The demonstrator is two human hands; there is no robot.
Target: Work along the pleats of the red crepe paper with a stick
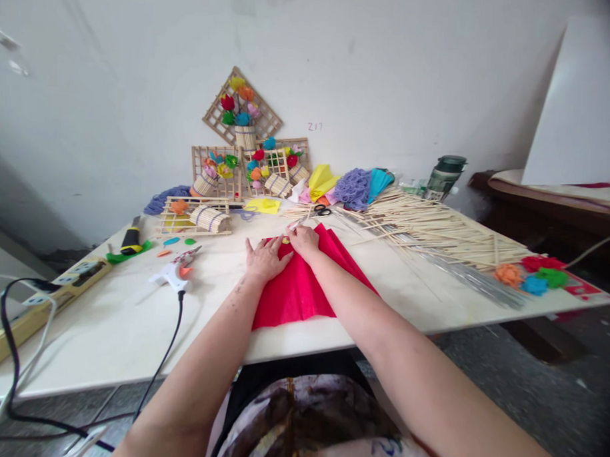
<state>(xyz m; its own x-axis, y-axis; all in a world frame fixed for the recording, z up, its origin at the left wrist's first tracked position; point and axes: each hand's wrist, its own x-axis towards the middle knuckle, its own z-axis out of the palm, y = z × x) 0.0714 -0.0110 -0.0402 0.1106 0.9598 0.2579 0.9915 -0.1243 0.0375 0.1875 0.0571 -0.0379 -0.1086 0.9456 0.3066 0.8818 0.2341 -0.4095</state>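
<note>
Red crepe paper [290,298] with soft folds lies on the white table in front of me. My left hand [267,258] rests on the paper's upper left edge, palm down with the fingers spread. Close beside it, my right hand [303,239] is closed at the top edge of the paper. A thin pale object shows by its fingertips, too small to name. Between the hands sits a small yellow piece [286,240] on the red paper. Black-handled scissors [322,210] lie just beyond the right hand.
At left are a glue gun [172,276] with a cord, a cutter [131,240] and a power strip [78,280]. Stick lattices with paper flowers [243,110] stand at the back. Wooden sticks [425,223], metal wires [476,281] and a dark bottle [445,178] are at right.
</note>
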